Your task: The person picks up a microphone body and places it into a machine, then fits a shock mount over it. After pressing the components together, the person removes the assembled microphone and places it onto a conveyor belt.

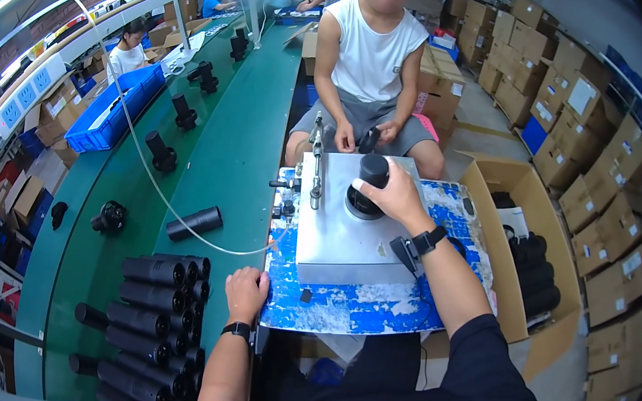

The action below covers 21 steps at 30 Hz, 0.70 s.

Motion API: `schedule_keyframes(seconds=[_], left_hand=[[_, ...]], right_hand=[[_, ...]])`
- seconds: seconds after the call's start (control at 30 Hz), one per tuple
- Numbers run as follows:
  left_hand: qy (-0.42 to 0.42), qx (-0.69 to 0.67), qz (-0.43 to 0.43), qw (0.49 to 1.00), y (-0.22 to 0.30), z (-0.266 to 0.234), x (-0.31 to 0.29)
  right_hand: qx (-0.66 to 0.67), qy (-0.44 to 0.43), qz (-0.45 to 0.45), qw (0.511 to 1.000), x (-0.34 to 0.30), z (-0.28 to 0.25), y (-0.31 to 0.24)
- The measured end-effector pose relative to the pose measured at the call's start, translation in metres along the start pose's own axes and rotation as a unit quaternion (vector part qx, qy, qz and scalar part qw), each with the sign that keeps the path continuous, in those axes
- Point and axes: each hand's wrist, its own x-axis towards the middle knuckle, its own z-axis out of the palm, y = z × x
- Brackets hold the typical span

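Observation:
My right hand (398, 197) is closed around a black cylindrical part (373, 167), which stands upright at the round fitting on top of a silver metal box (335, 243). The fingers on its far side are partly hidden. My left hand (247, 293) holds nothing and lies on the edge of the green work surface (219, 254), fingers loosely bent and a little apart. Just to the right of it is the worn blue-and-white board (361, 317) under the box. A metal valve fitting (317, 160) sits on the box's left side.
Black tubes (150, 316) are stacked at left; one tube (194, 223) lies alone. A thin pale hose (139, 143) runs down to the board. An open carton (499, 258) with black parts stands right. Opposite, a person (375, 55) handles a black part.

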Motion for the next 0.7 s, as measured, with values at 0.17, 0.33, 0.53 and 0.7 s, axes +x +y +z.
schedule_keyframes(seconds=[0.17,0.33,0.53,0.7], left_hand=[[-0.007,-0.004,-0.007,1.0,-0.001,-0.001,0.001],[0.044,-0.084,-0.012,0.995,0.009,-0.001,0.01],[0.166,-0.31,-0.061,0.934,0.036,-0.02,0.071],[0.089,-0.396,-0.099,0.909,0.063,-0.03,0.075]], right_hand=[[-0.057,0.081,0.086,0.991,-0.004,0.009,-0.002],[0.012,0.012,0.068,0.998,-0.001,-0.009,0.016],[0.09,-0.078,0.084,0.989,-0.003,-0.017,0.007],[0.087,-0.078,0.051,0.992,0.004,-0.025,0.012]])
